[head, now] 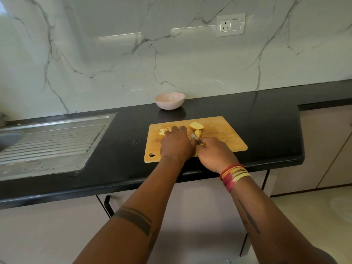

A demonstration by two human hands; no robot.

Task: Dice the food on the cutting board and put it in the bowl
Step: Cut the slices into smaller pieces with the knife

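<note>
Currently your right hand (pixel 213 153) gripped the knife (pixel 196 139); left hand (pixel 176 143) pressed food (hidden) on the cutting board (pixel 224 138), fingers (pixel 174 129) curled.

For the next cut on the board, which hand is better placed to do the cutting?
The right hand. It already grips the knife, whose blade points at the potato slices. The left hand lies over the food on the cutting board, steadying it, and holds no tool.

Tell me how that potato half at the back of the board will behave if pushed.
The potato half seems to lie cut face down on the cutting board, so it will probably slide rather than roll. It looks firm, unlikely to bend. Its cut face may be damp and slippery.
</note>
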